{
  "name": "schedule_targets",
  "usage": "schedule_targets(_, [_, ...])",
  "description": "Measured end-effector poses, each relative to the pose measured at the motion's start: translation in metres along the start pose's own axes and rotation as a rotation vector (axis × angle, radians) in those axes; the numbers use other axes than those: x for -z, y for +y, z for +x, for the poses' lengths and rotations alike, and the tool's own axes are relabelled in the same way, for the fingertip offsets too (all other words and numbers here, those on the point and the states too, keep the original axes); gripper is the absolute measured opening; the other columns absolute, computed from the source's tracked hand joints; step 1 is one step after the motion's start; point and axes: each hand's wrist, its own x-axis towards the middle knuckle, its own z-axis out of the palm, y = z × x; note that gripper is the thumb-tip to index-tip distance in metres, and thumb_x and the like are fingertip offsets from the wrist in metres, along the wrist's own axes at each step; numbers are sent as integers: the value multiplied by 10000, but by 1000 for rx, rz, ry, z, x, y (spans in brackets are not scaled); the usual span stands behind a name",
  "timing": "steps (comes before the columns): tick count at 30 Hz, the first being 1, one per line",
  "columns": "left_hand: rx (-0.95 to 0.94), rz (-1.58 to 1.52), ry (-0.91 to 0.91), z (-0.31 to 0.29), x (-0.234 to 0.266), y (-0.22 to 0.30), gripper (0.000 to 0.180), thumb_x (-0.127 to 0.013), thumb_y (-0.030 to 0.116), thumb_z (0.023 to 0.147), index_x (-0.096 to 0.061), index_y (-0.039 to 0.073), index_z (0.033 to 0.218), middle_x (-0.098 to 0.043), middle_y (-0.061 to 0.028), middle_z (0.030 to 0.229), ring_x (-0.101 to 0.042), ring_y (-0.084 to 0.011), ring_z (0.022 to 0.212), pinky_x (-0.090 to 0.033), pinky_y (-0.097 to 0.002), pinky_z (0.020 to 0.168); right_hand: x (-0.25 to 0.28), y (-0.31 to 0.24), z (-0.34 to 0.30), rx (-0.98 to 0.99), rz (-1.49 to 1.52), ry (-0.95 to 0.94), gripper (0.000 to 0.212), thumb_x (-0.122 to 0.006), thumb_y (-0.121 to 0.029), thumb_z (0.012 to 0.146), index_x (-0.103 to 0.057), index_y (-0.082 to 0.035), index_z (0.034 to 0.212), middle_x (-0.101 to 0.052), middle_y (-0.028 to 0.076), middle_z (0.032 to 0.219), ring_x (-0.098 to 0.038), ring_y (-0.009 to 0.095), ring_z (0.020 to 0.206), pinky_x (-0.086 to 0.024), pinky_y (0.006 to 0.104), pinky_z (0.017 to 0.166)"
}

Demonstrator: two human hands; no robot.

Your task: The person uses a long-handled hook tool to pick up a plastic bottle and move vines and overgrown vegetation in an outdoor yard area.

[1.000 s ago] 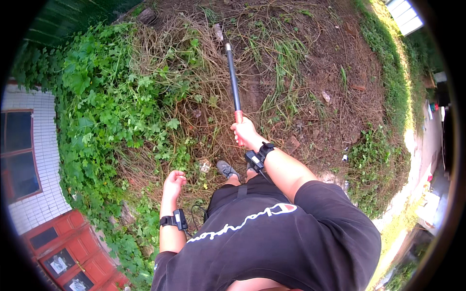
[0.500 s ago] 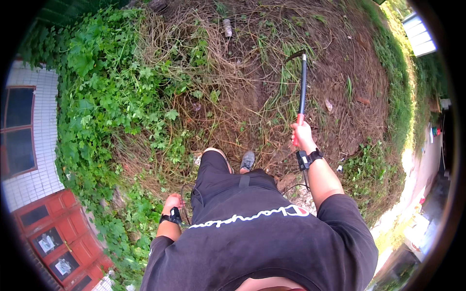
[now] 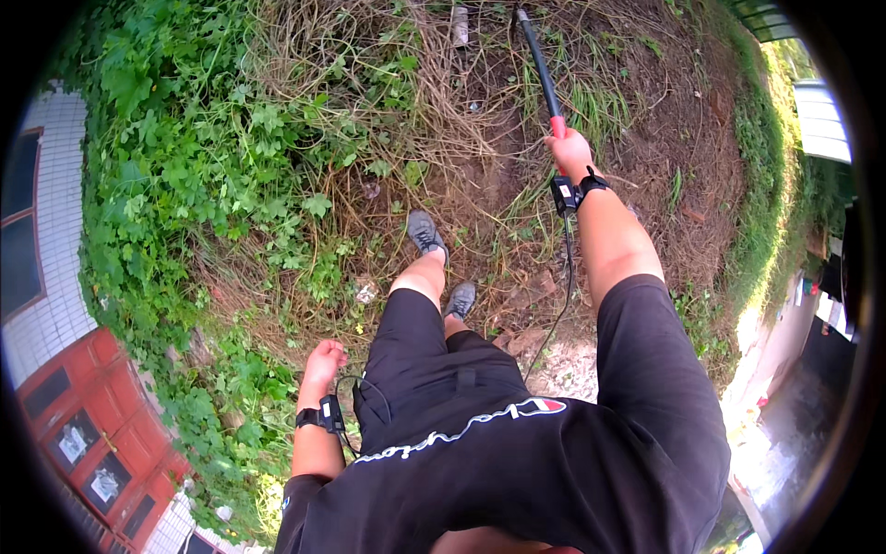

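My right hand is wrapped round the red grip of a long-handled sickle, held out ahead of me. Its dark shaft points away toward the top edge. The blade shows only in part there, among dry stems. Low at my left side hangs my left hand, its fingers loosely bent and a little apart, with nothing seen in them. Leafy green vines grow beyond it. Dry, tangled stalks cover the ground left of the sickle, and a tuft of green grass stands to its right.
A pale cylindrical object lies among the stalks at the far side. A white-tiled wall and red door stand at left. Cables run from the devices on both wrists. Rubble lies beside my legs.
My right hand has pushed the sickle farther forward and its head has swung left. One foot has stepped forward. My left hand has risen slightly and its fingers have loosened.
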Motion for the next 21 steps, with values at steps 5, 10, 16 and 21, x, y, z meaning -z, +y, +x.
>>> schedule_targets(5, [69,19,107,5,27,9,116,-512,95,928,-593,34,985,-658,-69,826,-633,-176,730,-500,-309,686,-19,-81,95,-23,-51,101,420,-672,-369,851,-643,-3,1057,-686,137,850,-678,239,638,-530,373,620])
schedule_targets(10, [200,0,111,-5,36,-9,108,-547,59,899,-617,-4,952,-665,-77,821,-639,-176,729,-519,-307,707,-22,-148,154,53,24,98,383,-645,-360,886,-629,-4,1027,-655,108,745,-646,206,581,-503,374,553])
schedule_targets(16, [201,-6,260,2,59,-26,176,-599,163,955,-626,-10,938,-663,-66,811,-644,-163,712,-522,-304,674,-18,-152,245,18,-115,160,424,-616,-400,892,-606,0,1031,-650,95,741,-648,221,560,-523,382,527])
schedule_targets(21, [189,8,306,29,72,1,117,-571,90,942,-623,-14,924,-667,-75,804,-633,-166,672,-521,-295,658,-14,-167,276,51,-3,95,417,-598,-411,920,-601,5,956,-609,80,628,-634,223,523,-504,391,520])
